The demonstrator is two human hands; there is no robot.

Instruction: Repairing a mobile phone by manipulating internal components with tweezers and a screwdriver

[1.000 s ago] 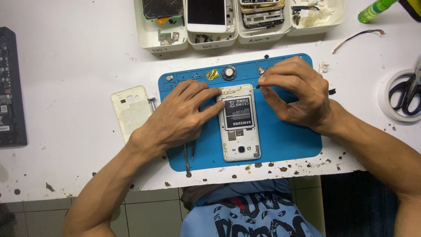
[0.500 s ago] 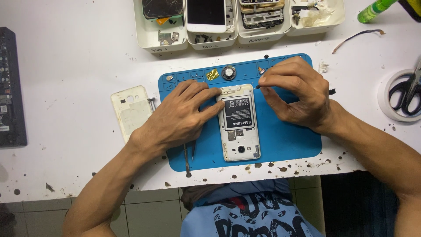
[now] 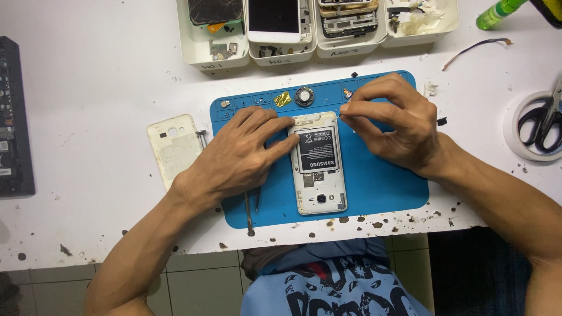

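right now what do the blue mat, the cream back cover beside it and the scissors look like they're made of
Blue rectangular work mat: looks like matte silicone or rubber, with moulded compartments along its far edge. Cream phone back cover: thin plastic by its look, dull and stained, with a camera cutout. Black-handled scissors: the handles look like glossy black plastic and the blades seem to be metal, though little of them shows.

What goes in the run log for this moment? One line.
left hand: steadies open phone | right hand: pinches thin tool at its top edge | base: blue mat
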